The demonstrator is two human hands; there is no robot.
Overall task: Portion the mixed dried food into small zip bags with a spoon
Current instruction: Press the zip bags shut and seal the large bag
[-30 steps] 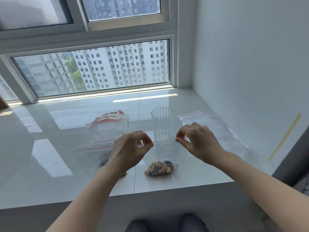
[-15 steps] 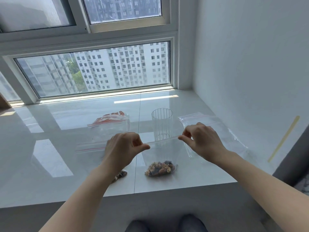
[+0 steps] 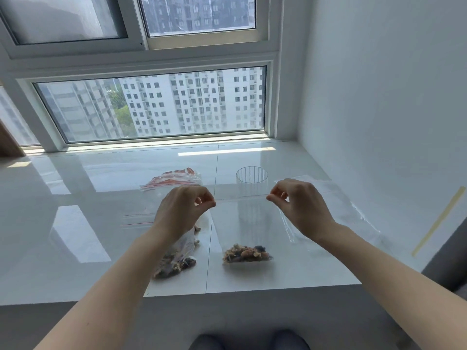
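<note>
Sealing a filled bag

My left hand [image 3: 183, 210] and right hand [image 3: 298, 205] pinch the small bag [image 3: 246, 231] top at centre frame, now spread wider; zip pulled taut, portion [image 3: 246, 253] done.

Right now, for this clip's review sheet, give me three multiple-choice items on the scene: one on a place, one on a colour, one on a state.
1. Where does the clear ribbed cup stand?
A. Behind the held zip bag
B. At the sill's near edge
C. On the floor

2. What colour are the seal lines on the empty bags at left?
A. Blue
B. Red
C. Green

3. How is the zip bag with the dried food held?
A. Lying flat, untouched
B. One hand only
C. Pinched at both top corners

Answers: 1 A, the cup shows beyond the bag's top edge. 2 B, thin red stripes show. 3 C, the left hand and right hand each pinch a corner.
</note>
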